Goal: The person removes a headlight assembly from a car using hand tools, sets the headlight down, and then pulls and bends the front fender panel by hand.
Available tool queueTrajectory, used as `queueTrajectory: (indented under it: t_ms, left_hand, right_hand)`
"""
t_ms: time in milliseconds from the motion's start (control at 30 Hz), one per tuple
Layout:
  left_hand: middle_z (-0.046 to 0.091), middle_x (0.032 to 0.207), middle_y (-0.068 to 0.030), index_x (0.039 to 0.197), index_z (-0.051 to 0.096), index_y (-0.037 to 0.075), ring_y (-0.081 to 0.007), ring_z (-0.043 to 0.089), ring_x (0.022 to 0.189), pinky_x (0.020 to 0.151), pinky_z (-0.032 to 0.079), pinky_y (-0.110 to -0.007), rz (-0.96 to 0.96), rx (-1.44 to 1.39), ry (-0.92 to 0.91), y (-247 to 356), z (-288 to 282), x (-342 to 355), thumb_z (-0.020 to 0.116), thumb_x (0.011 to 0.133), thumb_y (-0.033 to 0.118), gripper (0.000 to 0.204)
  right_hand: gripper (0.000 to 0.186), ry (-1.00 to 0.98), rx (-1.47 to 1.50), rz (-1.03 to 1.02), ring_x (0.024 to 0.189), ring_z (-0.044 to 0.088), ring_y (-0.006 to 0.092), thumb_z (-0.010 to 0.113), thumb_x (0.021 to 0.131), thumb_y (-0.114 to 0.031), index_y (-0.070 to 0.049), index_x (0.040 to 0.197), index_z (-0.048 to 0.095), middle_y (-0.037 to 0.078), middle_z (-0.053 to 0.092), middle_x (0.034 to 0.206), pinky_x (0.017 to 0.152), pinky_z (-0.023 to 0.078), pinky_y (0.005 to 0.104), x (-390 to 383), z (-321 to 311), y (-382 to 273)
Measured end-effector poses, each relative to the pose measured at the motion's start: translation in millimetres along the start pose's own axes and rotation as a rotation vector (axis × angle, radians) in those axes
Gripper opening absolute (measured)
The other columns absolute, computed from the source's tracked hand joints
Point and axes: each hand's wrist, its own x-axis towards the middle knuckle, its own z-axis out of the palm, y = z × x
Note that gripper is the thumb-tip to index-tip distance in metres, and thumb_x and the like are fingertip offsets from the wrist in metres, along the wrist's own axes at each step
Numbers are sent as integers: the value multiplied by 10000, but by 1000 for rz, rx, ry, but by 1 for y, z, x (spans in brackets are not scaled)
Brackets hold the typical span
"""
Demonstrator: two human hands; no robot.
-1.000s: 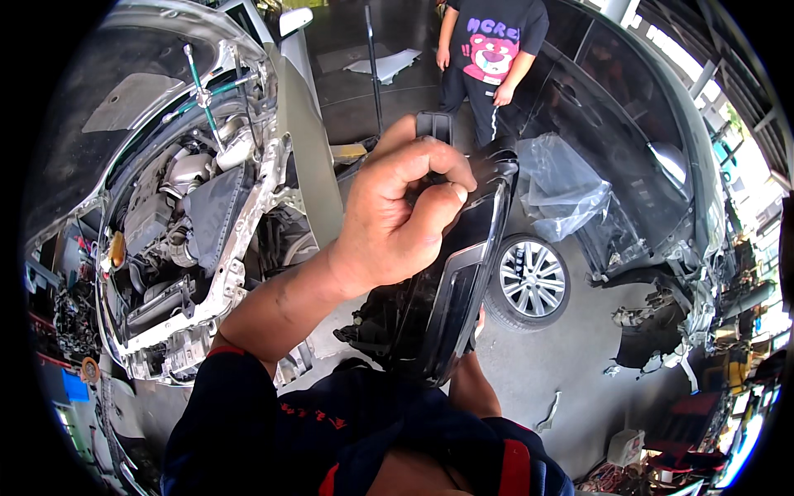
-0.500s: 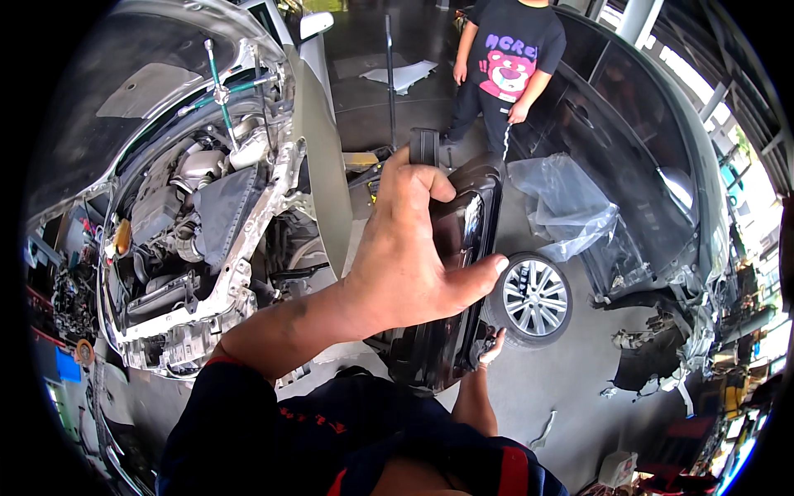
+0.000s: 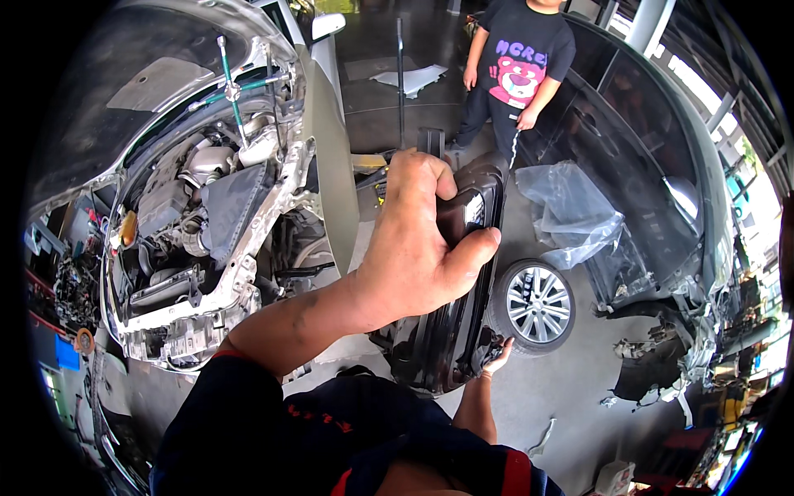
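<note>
A long, glossy black car part (image 3: 451, 351) stands slanted in front of my body; I cannot tell its exact kind. My left hand (image 3: 418, 240) closes over its upper portion, with the index finger bent and the thumb along the right side. Near the part's lower right end is my right hand (image 3: 496, 357), gripping it there from underneath. The right fingers are partly hidden behind the part. Just right of the part, a wheel with a silver rim (image 3: 538, 304) lies on the floor.
To the left, a car's exposed engine bay (image 3: 178, 198) has a green cross wrench (image 3: 232, 91) over it. Another person (image 3: 517, 70) stands ahead, holding a thin twisted strand. Clear plastic sheeting (image 3: 571, 211) lies by the dark car (image 3: 628, 124) on the right.
My left thumb has drawn in closer to the black part. The part stays in both hands, and the view has shifted slightly.
</note>
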Motion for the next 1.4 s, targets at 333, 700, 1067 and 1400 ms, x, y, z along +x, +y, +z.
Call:
queueTrajectory:
  t_ms: [333,700,1067,1400]
  left_hand:
    - [437,969,-149,996,445,13,-288,440,895,792,391,-417,-104,-35,45,6,-1,-3,795,717,120,460]
    - [439,968,-153,1015,433,15,-292,459,872,770,411,-422,-188,-53,53,0,-1,-11,816,733,147,494]
    - [419,1331,-174,1175,356,82,-119,458,1037,841,442,-279,-89,-142,50,2,1,-11,756,828,-1,536]
    - [431,1125,-159,1130,452,49,-276,468,1042,907,434,-391,-309,-383,55,10,6,-10,801,789,92,490]
  right_hand:
    - [457,128,-97,-28,911,711,375,613,995,-495,-85,795,640,170,724,889,876,580,515,-4,3,0]
    - [505,91,-170,-81,920,709,407,567,1016,-504,-72,759,617,254,731,949,897,570,529,-12,8,-3]
    - [450,87,-153,-59,945,706,374,590,1008,-499,-62,941,678,195,729,971,889,578,505,-4,-3,-7]
    - [480,48,-80,-1,926,711,347,598,998,-517,-46,1039,680,161,733,980,878,584,491,-1,-13,-8]
